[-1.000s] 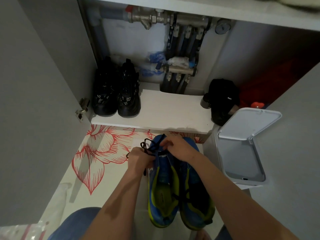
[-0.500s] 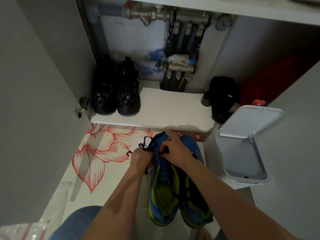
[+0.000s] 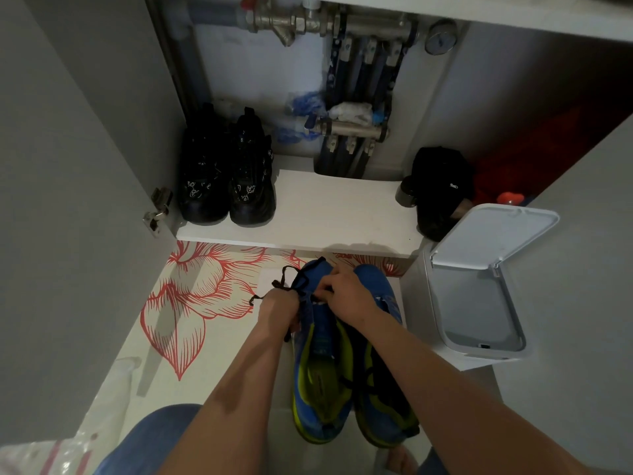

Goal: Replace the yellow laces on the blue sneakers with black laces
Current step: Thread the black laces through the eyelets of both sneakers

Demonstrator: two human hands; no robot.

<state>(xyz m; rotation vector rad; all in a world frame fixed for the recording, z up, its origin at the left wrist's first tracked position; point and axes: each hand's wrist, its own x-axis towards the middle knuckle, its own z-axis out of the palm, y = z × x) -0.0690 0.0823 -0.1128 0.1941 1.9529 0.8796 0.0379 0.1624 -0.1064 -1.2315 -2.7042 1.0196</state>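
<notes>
Two blue sneakers with yellow-green lining stand side by side on the floor, toes pointing away from me: the left sneaker [image 3: 320, 371] and the right sneaker [image 3: 380, 389]. A black lace [image 3: 286, 281] loops out over the left sneaker's toe end. My left hand [image 3: 279, 308] grips this lace beside the shoe. My right hand [image 3: 346, 294] lies over the front of the left sneaker and pinches the lace there. Black lacing also shows on the right sneaker. No yellow lace is in view.
A white shelf [image 3: 329, 217] in an open cabinet carries a pair of black shoes [image 3: 227, 176] and a black bag [image 3: 438, 186]. A white bin [image 3: 479, 289] with its lid raised stands right of the sneakers. The grey cabinet door [image 3: 68, 200] is on the left.
Both hands stayed at the toe end of the left sneaker, shifting slightly as they work the black lace. The sneakers have not moved on the floor.
</notes>
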